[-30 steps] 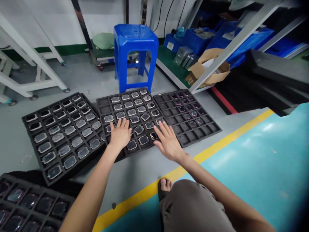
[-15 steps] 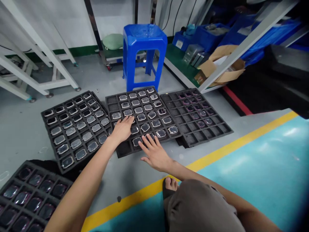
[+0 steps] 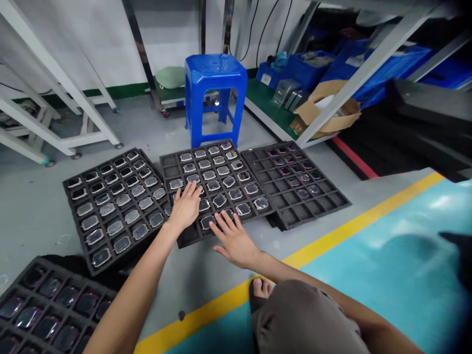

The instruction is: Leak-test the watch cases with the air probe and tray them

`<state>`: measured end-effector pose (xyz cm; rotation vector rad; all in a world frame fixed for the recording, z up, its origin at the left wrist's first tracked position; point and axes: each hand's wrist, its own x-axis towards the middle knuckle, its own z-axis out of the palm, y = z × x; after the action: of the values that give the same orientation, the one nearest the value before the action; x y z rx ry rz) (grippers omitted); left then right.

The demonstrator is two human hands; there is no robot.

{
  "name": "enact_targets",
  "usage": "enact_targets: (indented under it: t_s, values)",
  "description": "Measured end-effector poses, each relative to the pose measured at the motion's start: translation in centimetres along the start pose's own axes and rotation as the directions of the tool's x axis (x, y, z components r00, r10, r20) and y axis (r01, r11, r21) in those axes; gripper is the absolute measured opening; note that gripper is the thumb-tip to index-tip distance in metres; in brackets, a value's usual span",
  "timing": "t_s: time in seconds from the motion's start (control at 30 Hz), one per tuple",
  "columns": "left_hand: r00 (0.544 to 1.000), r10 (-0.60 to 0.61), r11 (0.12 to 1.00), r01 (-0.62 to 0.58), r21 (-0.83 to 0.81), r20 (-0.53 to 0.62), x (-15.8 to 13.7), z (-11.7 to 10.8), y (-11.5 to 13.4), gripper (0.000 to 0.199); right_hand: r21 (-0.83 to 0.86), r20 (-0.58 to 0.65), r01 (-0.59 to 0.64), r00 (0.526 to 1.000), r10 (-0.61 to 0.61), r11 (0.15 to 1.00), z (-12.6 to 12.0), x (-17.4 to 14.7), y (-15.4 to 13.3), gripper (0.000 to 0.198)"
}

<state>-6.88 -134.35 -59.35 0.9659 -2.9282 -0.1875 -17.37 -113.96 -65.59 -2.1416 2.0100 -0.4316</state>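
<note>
The middle black tray (image 3: 171, 161) on the floor holds rows of silver-rimmed, watch-shaped pieces (image 3: 213, 185) with glassy faces. My left hand (image 3: 185, 210) rests over its left side, palm down and fingers extended, hiding a few compartments. At the near edge, my right hand (image 3: 238, 245) is spread flat, its fingertips over a piece in the front row. Neither hand grips anything. Similar pieces fill the left black tray (image 3: 78, 227). In the right black tray (image 3: 295, 212), dark purple-rimmed pieces (image 3: 304, 178) occupy part of the compartments.
Another tray (image 3: 41, 261) of dark pieces lies at lower left. Behind the middle tray stands a blue plastic stool (image 3: 216, 69). A cardboard box (image 3: 320, 115) and blue bins (image 3: 306, 69) sit on a low green shelf at right. White table legs (image 3: 84, 113) rise at left.
The view has tilted slightly, so the trays and stool appear lower. My left hand's fingers look a little more spread. My right hand stays at the tray's near edge.
</note>
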Motion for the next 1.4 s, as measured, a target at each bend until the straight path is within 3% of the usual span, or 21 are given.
enact_targets:
  t_s: [0.07,0.13,0.23,0.3,0.4,0.6,0.73,0.8,0.9,1.0,1.13,1.27,1.4]
  values:
    - [0.991,-0.103,0.995,0.101,-0.027,-0.09,-0.9,0.2,-0.9,0.05,0.042,-0.049,-0.009,0.999,0.011,0.999,-0.5,-0.1,1.2,0.068]
    - [0.957,-0.233,0.972,0.227,-0.055,-0.172,-2.1,0.3,-2.1,0.052,0.11,-0.166,-0.091,0.98,0.109,0.99,-1.5,0.0,3.9,0.061]
    - [0.904,-0.364,0.931,0.355,-0.084,-0.225,-3.4,0.1,-4.0,0.052,0.267,-0.331,-0.316,0.857,0.395,0.91,-2.8,0.3,10.2,0.06]
    - [0.902,-0.375,0.927,0.365,-0.086,-0.215,-3.4,-0.3,-4.7,0.049,0.364,-0.318,-0.435,0.773,0.549,0.824,-2.9,0.5,14.2,0.062]
    - [0.927,-0.339,0.941,0.329,-0.085,-0.162,-1.6,-1.0,-5.4,0.041,0.423,-0.254,-0.521,0.717,0.649,0.741,-1.8,0.5,17.3,0.064]
    - [0.926,-0.375,0.923,0.37,-0.106,-0.031,3.7,-2.2,-7.2,0.027,0.432,-0.243,-0.55,0.692,0.679,0.715,0.8,-0.2,16.0,0.07]
    - [0.904,-0.426,0.894,0.424,-0.141,0.02,5.0,-2.9,-8.0,0.02,0.452,-0.254,-0.559,0.667,0.701,0.695,1.3,-0.3,15.5,0.07]
    - [0.903,-0.43,0.888,0.426,-0.171,0.015,4.5,-3.5,-7.9,0.02,0.462,-0.253,-0.566,0.653,0.713,0.682,1.3,-0.3,15.6,0.07]
    - [0.935,-0.353,0.907,0.351,-0.233,0.035,2.3,-4.6,-7.2,0.022,0.472,-0.246,-0.569,0.649,0.72,0.674,1.4,-0.4,15.8,0.071]
    - [0.965,-0.214,0.925,0.25,-0.285,0.15,-0.9,-5.3,-6.1,0.017,0.481,-0.24,-0.564,0.651,0.72,0.671,1.4,-0.5,15.8,0.071]
    - [0.957,-0.133,0.942,0.203,-0.268,0.258,-4.0,-4.7,-4.6,0.01,0.47,-0.253,-0.585,0.628,0.736,0.661,1.4,-0.5,15.6,0.071]
    - [0.963,-0.138,0.966,0.182,-0.184,0.23,-4.8,-4.4,-3.7,0.017,0.458,-0.243,-0.589,0.637,0.732,0.665,1.3,-0.6,15.5,0.071]
    - [0.97,-0.195,0.972,0.211,-0.107,0.144,-3.8,-4.6,-3.2,0.024,0.455,-0.238,-0.595,0.636,0.734,0.663,1.3,-0.6,15.4,0.072]
